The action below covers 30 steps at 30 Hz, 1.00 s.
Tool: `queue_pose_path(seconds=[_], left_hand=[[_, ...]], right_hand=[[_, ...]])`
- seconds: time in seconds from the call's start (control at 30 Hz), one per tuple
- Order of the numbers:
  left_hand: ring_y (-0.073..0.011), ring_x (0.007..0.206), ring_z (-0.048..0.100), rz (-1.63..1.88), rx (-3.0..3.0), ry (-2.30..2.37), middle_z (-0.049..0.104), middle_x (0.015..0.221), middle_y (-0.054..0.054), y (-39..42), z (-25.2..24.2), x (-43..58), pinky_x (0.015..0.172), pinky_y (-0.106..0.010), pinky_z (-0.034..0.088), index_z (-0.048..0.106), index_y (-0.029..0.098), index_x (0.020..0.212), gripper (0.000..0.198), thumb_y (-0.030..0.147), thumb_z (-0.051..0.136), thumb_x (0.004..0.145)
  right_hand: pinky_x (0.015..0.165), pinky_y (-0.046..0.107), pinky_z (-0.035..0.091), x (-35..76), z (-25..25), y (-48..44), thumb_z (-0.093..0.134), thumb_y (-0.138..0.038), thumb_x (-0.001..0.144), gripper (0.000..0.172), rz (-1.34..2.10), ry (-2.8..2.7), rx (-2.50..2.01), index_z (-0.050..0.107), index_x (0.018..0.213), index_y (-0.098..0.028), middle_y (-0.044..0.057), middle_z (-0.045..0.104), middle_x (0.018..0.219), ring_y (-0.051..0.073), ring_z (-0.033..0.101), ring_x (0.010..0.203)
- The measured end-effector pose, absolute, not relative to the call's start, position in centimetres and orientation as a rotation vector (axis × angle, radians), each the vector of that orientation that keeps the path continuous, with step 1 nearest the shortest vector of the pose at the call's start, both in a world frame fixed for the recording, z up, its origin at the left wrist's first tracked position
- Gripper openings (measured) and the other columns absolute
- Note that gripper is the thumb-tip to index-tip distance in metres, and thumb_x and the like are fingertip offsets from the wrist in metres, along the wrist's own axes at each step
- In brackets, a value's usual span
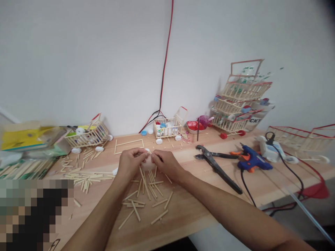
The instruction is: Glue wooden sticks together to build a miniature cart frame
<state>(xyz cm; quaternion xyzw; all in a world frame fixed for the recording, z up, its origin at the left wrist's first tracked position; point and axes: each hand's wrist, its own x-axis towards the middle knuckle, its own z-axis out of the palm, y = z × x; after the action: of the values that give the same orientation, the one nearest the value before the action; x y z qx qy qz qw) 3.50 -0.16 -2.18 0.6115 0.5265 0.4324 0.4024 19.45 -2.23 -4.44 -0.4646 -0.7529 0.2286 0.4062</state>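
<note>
My left hand (131,161) and my right hand (167,164) meet over the middle of the table, both with fingers pinched. Between the fingertips is a small pale object, mostly hidden; I cannot make out its kind. A whitish, blurred round shape (148,164) shows just below them. Short wooden sticks (156,190) lie scattered on the table under and in front of my hands. Behind my left hand lies a rectangular stick frame (129,146). A small stick cart (169,129) on white bottle-cap wheels, loaded with caps, stands beyond my hands.
On the right lie black-handled pliers (220,169) and a blue glue gun (253,158) with its cord. Stacked stick carts (239,97) stand behind them. Another loaded cart (87,134) and a stick pile (86,177) are left. A red paint dish (195,126) sits by the wall.
</note>
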Motion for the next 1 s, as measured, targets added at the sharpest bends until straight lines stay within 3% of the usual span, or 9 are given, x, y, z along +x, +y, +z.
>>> queue_pose_path(seconds=[1.0], left_hand=[[-0.0120, 0.047, 0.052, 1.059, 1.463, 1.237, 0.062, 0.052, -0.001, -0.05, -2.03, 3.40, 0.043, -0.022, 0.042, 0.073, 0.012, 0.073, 0.028, 0.035, 0.071, 0.057]], right_hand=[[0.060, 0.020, 0.031, 19.37, -4.45, -2.48, 0.044, -0.015, 0.087, 0.023, 0.579, -1.911, -1.203, 0.057, 0.068, -0.016, -0.002, 0.057, 0.064, 0.010, 0.050, 0.062]])
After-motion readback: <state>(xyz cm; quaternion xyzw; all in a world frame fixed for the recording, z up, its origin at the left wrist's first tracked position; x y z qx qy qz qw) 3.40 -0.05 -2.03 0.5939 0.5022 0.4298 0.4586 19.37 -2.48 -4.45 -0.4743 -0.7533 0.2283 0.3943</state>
